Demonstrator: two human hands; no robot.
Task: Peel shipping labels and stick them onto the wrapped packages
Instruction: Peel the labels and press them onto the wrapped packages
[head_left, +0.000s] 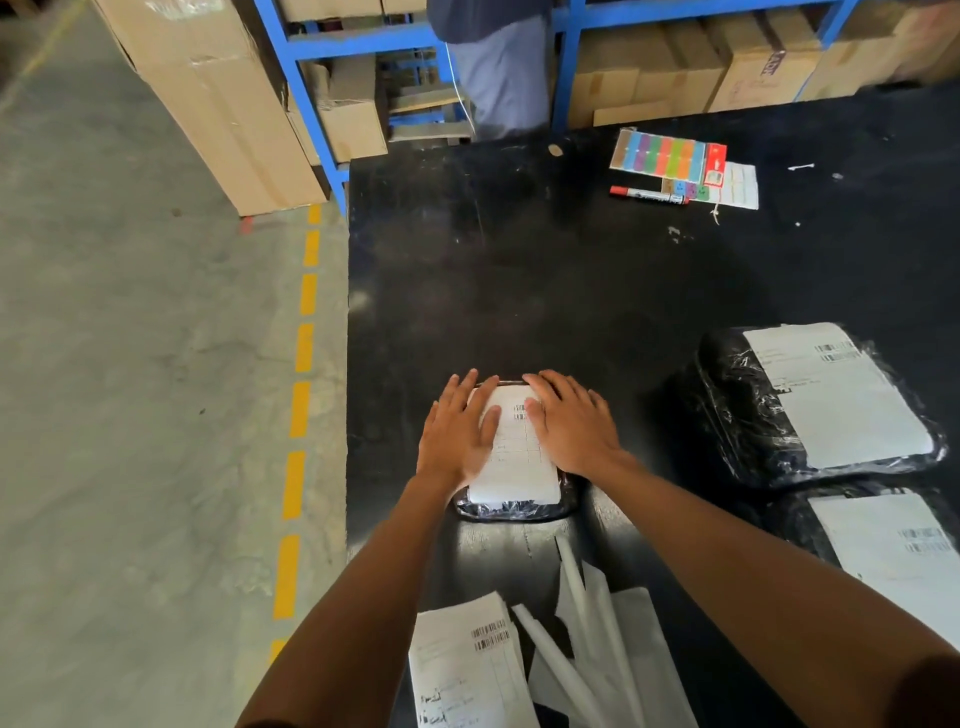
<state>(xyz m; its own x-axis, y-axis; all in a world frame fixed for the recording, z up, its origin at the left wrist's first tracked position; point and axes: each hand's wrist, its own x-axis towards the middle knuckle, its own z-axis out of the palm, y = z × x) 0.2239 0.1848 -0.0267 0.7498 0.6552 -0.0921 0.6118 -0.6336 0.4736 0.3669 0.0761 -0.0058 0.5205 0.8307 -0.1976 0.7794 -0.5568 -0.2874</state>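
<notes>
Head view: I see both hands laid flat, fingers spread, on one shipping label (522, 457) that lies on a small black wrapped package (514, 506) on the black table (519, 270). The left hand (457, 434) covers the label's left edge; the right hand (566, 423) covers its upper right part. Neither hand pinches anything. Between the two hands a barcode shows, but I cannot read the print. Most of the package is hidden under the label and the palms; only its crinkled near edge, just below the wrists, is visible.

Well to the right of the right hand lie two larger labelled packages: the farther one (800, 405) is in full view, and the nearer one (883, 545) is partly hidden by the right forearm and cut off by the frame edge.

Below the left forearm lies a stack of unpeeled labels (462, 670), cut off at the bottom. Beside it, between the forearms, lie curled white backing strips (597, 639).

Far beyond the right hand lie a marker (649, 195) and a coloured sticker sheet (665, 153).
</notes>
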